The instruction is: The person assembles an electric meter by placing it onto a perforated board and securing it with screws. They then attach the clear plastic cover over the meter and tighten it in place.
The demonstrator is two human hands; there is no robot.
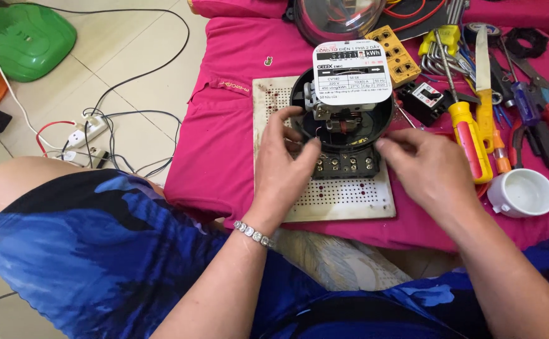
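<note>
A round black electricity meter (348, 119) with a white face plate stands uncovered on a white perforated board (343, 199), which lies on a pink cloth. My left hand (285, 164) grips the meter's left lower side, fingers curled onto its base above the terminal block (347, 165). My right hand (426, 168) touches the meter's right lower edge with pinched fingertips. A bracelet sits on my left wrist.
Right of the board lie a yellow-handled screwdriver (470, 139), a knife (482, 63), pliers (541, 125), a black breaker (424, 100), a yellow socket block (395, 55) and a white cup-like holder (523, 193). The meter's clear dome cover (337, 19) is behind. Cables and power strips (89, 130) lie on the tile floor, left.
</note>
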